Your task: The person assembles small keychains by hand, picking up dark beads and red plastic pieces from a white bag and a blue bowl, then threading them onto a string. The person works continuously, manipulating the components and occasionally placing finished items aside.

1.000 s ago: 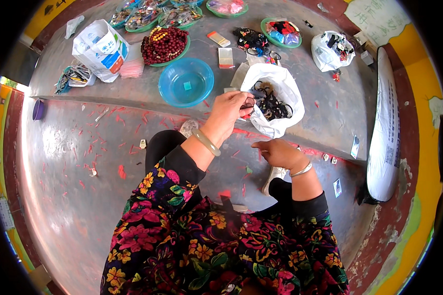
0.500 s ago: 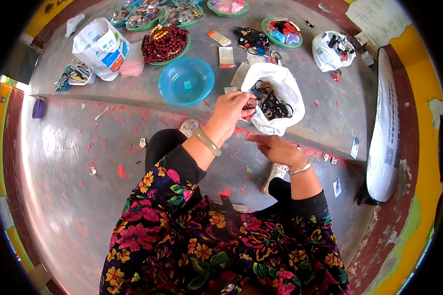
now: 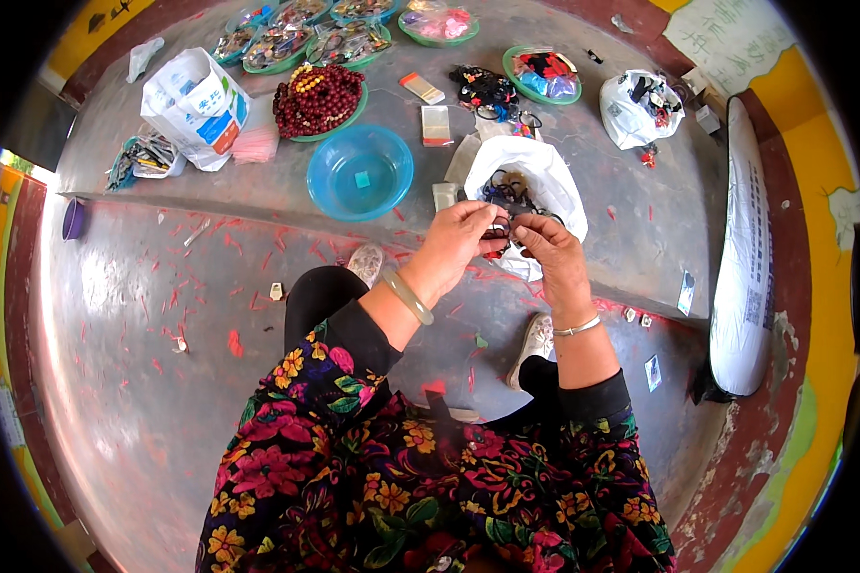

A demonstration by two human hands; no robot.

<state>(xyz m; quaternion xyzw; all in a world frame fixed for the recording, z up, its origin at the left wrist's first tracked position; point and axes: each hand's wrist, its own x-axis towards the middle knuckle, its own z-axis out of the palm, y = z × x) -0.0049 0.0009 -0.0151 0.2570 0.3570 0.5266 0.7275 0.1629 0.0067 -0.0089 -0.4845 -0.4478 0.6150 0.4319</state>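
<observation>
My left hand, a pale bangle at its wrist, is closed on a small bunch of black hair ties with a bit of red showing below. Close on its right, my right hand pinches the same bunch between thumb and forefinger. Both hands are in front of an open white bag on the raised ledge. Inside the bag lies a tangle of black loops, partly hidden by my fingers. How many ties I hold cannot be made out.
On the ledge stand a blue basin with a small teal square inside, dark red beads, a white-and-blue bag, several filled trays, black hair ties and another white bag. Red scraps litter the floor.
My right hand has moved up from below the bag and now meets the left at the hair ties. The left hand stays near the bag's mouth, still holding the bunch.
</observation>
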